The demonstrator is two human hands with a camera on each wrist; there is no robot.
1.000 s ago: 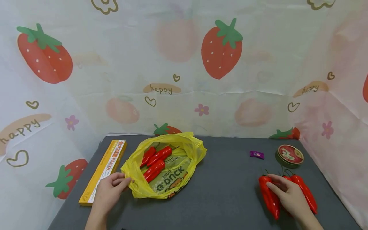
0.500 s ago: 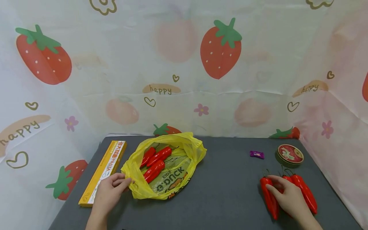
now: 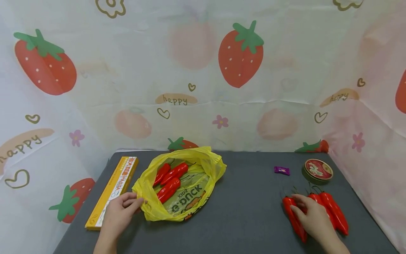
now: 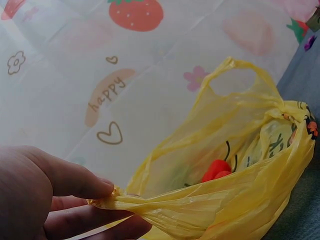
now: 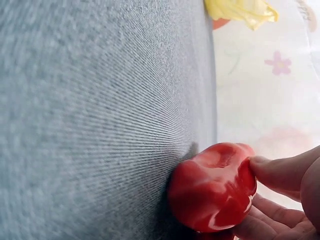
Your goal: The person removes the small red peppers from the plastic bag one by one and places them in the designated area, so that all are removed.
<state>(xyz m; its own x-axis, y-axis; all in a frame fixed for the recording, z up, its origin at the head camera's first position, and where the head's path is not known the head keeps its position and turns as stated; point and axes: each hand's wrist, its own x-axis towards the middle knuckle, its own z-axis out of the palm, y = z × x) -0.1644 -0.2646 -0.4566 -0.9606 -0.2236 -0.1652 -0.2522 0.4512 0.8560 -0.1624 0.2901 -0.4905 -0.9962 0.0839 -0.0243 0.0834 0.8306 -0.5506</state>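
My left hand (image 3: pixel 122 211) pinches the left rim of a yellow plastic bag (image 3: pixel 149 208) between thumb and fingers. The bag lies on its side with its mouth toward me, and three red chili peppers (image 3: pixel 173 174) are inside. In the left wrist view, thumb and fingers grip the gathered edge of the bag (image 4: pixel 210 205). At the right, my right hand (image 3: pixel 312 215) holds a red chili pepper (image 3: pixel 293 220) between thumb and fingers, low over the table. The right wrist view shows that pepper (image 5: pixel 212 187) from its end. More red peppers (image 3: pixel 336 213) lie just right of this hand, partly hidden by it.
Left of the bag lies a yellow and white pasta box (image 3: pixel 112 194). Toward the back right are a small purple wrapped packet (image 3: pixel 282 170) and a round red-lidded tin (image 3: pixel 318 170). A printed strawberry cloth (image 3: pixel 196 70) stands behind the dark grey table (image 3: pixel 244 208).
The right hand has shifted slightly left with its pepper, uncovering more of the peppers beside it. My left hand keeps its grip on the bag. The head view has turned slightly.
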